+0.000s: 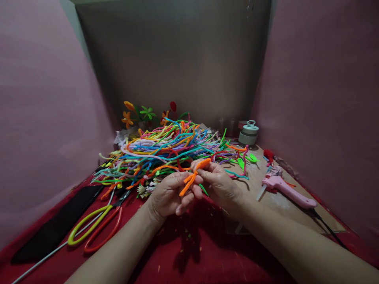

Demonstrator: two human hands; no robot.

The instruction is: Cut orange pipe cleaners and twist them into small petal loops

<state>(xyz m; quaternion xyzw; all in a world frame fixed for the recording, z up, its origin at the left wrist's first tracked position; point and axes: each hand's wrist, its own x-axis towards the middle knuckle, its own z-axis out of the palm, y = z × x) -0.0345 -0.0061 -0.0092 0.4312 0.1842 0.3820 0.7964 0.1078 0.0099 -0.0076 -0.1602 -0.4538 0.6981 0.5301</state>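
Between my two hands is a bent orange pipe cleaner (189,182), twisted at its middle with a folded loop at the top and two loose ends pointing down left. My left hand (173,193) pinches it near the twist with thumb and fingers. The fingers of my right hand (217,179) close on the upper loop. Just behind both hands lies a big heap of multicoloured pipe cleaners (160,148). Scissors (97,225) with one yellow and one red handle rest to the left of my left forearm.
A pink glue gun (288,191) with a black cord lies on a brown board (251,189) at right. Behind it stands a grey-green lidded container (248,133). Pipe-cleaner flowers (127,119) stand at the back. A black flat case (56,225) and thin rod (44,258) lie left.
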